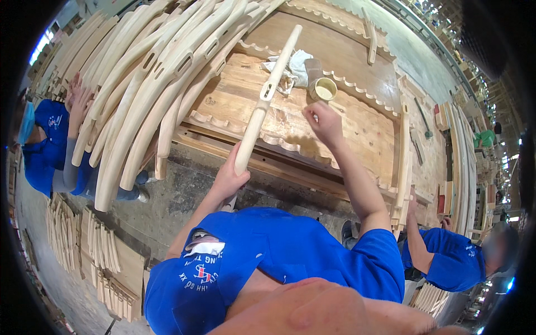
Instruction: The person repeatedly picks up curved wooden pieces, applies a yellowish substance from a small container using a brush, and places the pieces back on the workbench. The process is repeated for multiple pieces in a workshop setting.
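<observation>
My left hand [230, 177] is wrapped round the near end of a long, pale wooden chair-part-like piece [255, 124]. The piece slants away from me over the bench, with an oval slot cut through it past its middle. To its right, my right hand [324, 124] is raised above the bench with the fingers curled together; whatever they hold, if anything, is hidden. Just beyond that hand stands a round cup [319, 97] with pale contents. Beside the cup are a brownish cylinder-shaped thing [314, 70] and a crumpled white rag [297, 62].
A large stack of curved wooden pieces [162, 84] overhangs the bench on the left. Scalloped wooden strips [357, 88] run across the wooden bench top [223, 95]. One co-worker [47, 134] stands at the left, another [455, 257] at the right. More pieces [103, 245] lie at lower left.
</observation>
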`<state>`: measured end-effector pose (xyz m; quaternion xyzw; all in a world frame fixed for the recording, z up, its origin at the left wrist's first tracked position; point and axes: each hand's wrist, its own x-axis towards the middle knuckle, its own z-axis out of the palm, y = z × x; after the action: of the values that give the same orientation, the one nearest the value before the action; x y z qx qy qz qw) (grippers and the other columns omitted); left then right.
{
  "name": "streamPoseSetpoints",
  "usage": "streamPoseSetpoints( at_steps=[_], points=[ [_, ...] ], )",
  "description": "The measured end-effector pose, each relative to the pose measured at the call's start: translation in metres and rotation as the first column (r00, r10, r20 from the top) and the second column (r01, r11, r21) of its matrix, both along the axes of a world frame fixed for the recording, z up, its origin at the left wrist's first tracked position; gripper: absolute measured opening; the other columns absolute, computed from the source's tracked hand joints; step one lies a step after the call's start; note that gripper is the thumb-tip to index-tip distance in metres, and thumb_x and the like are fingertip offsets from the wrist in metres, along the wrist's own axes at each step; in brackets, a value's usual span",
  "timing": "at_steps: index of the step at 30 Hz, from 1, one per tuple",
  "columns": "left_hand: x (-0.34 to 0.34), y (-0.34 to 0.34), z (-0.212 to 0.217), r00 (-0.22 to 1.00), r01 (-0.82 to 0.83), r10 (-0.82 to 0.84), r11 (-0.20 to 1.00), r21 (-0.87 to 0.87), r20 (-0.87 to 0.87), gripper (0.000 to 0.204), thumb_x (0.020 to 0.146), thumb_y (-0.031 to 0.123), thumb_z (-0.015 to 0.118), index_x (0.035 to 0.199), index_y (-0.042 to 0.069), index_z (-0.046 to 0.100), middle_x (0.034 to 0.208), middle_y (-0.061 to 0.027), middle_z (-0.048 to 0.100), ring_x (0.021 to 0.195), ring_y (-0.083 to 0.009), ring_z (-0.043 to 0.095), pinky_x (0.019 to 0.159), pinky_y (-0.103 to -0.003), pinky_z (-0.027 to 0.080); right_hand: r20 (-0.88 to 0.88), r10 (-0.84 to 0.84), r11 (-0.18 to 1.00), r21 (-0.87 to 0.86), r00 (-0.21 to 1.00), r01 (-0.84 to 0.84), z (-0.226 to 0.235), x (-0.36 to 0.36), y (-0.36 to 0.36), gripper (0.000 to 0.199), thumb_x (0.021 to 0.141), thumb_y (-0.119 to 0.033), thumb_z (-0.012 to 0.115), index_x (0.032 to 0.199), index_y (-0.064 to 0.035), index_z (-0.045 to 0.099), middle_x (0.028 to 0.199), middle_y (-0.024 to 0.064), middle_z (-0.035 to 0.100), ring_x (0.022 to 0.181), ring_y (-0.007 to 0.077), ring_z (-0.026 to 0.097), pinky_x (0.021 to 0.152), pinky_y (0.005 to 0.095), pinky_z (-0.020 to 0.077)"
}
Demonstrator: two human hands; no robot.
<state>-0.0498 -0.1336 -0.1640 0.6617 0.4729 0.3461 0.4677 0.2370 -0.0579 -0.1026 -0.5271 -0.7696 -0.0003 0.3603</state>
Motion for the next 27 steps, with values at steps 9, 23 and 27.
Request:
streamPoseSetpoints(
  at_steps=[9, 23, 27],
  points=[
    [0.002, -0.003, 0.015, 0.999, -0.010, 0.015, 0.992, -0.129, 0.033, 0.077, 0.068, 0.014, 0.056, 0.139, 0.010, 0.027, 0.116, -0.0248, 0.054, 0.106, -0.0347, 0.055, 0.088, -0.038, 0.043, 0.063, -0.238, 0.962, -0.119, 0.969, 0.244, 0.009, 0.002, 0.027, 0.020, 0.085, -0.029, 0.057, 0.079, -0.0094, 0.061, 0.075, 0.0076, 0.062, 0.069, 0.0284, 0.060, 0.060, 0.0400, 0.0469],
    [-0.001, -0.003, 0.011, 0.996, 0.010, 0.009, 0.974, -0.228, 0.084, 0.077, 0.069, 0.010, 0.055, 0.140, 0.012, 0.025, 0.110, -0.0245, 0.055, 0.100, -0.0339, 0.057, 0.086, -0.037, 0.044, 0.249, -0.100, 0.995, 0.008, 0.963, 0.102, 0.032, 0.000, 0.000, 0.012, 0.081, -0.022, 0.058, 0.074, -0.0121, 0.059, 0.075, 0.0033, 0.061, 0.071, 0.0235, 0.061, 0.057, 0.0371, 0.0477],
    [0.003, -0.004, 0.019, 0.997, 0.042, -0.029, 0.981, -0.190, 0.070, 0.078, 0.069, 0.011, 0.055, 0.140, 0.012, 0.023, 0.107, -0.0257, 0.056, 0.098, -0.0369, 0.058, 0.085, -0.039, 0.044, 0.608, -0.060, 0.987, 0.157, 0.792, -0.045, 0.086, -0.006, 0.024, 0.007, 0.076, -0.018, 0.061, 0.073, -0.0122, 0.061, 0.074, 0.0023, 0.061, 0.070, 0.0204, 0.061, 0.057, 0.0360, 0.0478]
  ],
)
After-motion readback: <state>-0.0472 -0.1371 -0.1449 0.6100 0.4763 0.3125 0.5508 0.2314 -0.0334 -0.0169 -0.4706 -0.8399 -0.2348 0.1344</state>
